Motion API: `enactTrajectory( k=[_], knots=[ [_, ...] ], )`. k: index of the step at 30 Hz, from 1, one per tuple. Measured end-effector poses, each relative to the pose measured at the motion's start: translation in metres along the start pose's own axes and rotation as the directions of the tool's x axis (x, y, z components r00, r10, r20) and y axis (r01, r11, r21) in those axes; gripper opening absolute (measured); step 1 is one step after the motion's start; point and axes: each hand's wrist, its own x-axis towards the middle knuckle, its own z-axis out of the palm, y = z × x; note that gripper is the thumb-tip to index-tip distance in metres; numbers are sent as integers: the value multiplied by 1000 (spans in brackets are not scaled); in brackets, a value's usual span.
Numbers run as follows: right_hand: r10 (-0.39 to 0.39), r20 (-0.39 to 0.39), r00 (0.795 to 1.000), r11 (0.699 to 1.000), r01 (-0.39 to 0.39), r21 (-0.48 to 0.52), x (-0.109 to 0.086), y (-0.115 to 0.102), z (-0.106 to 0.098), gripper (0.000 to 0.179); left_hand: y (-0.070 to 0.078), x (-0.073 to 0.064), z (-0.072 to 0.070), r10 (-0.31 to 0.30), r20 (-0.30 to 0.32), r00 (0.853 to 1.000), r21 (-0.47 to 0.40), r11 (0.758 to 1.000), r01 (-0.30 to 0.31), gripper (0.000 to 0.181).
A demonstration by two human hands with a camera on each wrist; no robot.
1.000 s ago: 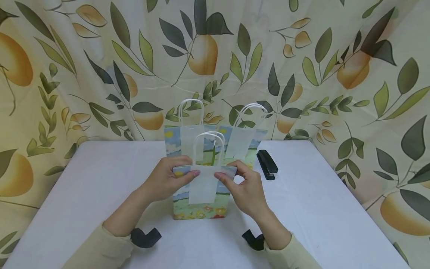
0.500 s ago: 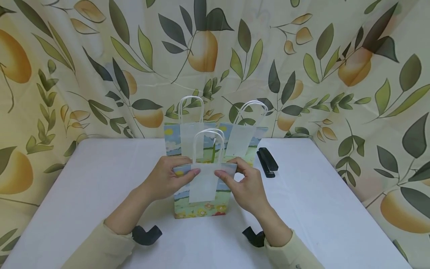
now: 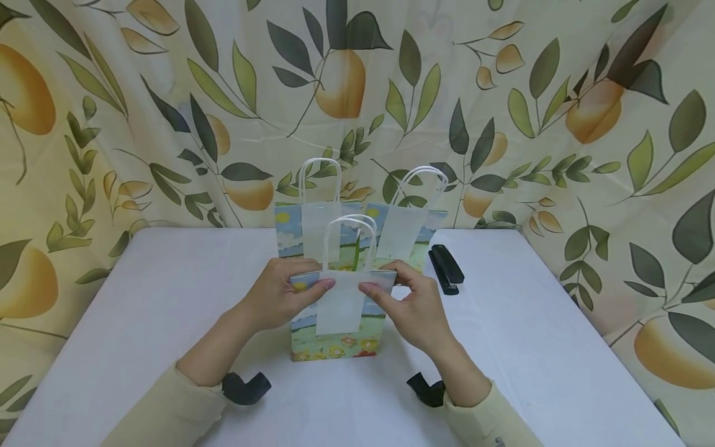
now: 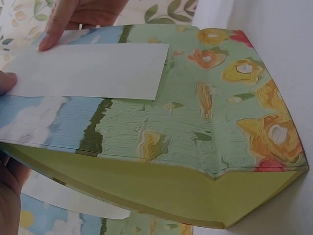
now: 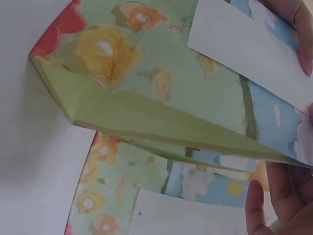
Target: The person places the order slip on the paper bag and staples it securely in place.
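Note:
A paper gift bag (image 3: 335, 346) with a sky-and-flowers print stands upright on the table in front of me. White handles (image 3: 327, 248) rise from its top, and a blank white card (image 3: 339, 310) covers the middle of its front. My left hand (image 3: 276, 295) pinches the bag's top edge on the left, thumb in front and fingers behind. On the right, my right hand (image 3: 416, 310) pinches the same edge in the same way. In the left wrist view the bag's green side panel (image 4: 146, 183) folds inward. The fingers behind the bag are partly hidden.
Two similar bags stand behind, one at left (image 3: 288, 230) and one at right (image 3: 424, 236), each with a white card. A black stapler (image 3: 446, 269) lies to their right. A fruit-print curtain (image 3: 341, 81) hangs behind the white table (image 3: 530, 323).
Both hands keep their pinch on the gift bag's top edge. The head view has shifted slightly; the bag's bottom appears to have turned a little.

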Motion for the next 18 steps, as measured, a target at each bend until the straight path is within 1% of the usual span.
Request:
enactTrajectory(
  k=[5, 9, 11, 15, 18],
  knots=[
    [-10, -3, 1000, 1000, 10, -13, 4, 4, -9, 17, 0, 0, 0, 14, 0, 1000, -2, 1000, -14, 8],
    [32, -28, 999, 999, -32, -1, 8, 10, -21, 10, -1, 0, 0, 20, -4, 1000, -3, 1000, -20, 6],
    [58, -50, 997, 998, -57, 14, 10, 14, -27, 9, -1, -1, 0, 21, -4, 1000, -4, 1000, -21, 6],
    [117, -94, 989, 993, -114, 29, 16, 25, -38, 20, -2, 0, 0, 22, 0, 1000, -9, 1000, -22, 6],
    [181, -153, 971, 983, -184, -6, 20, 36, -44, 29, -2, -1, -1, 19, 2, 1000, -12, 1000, -19, 7]
  ],
)
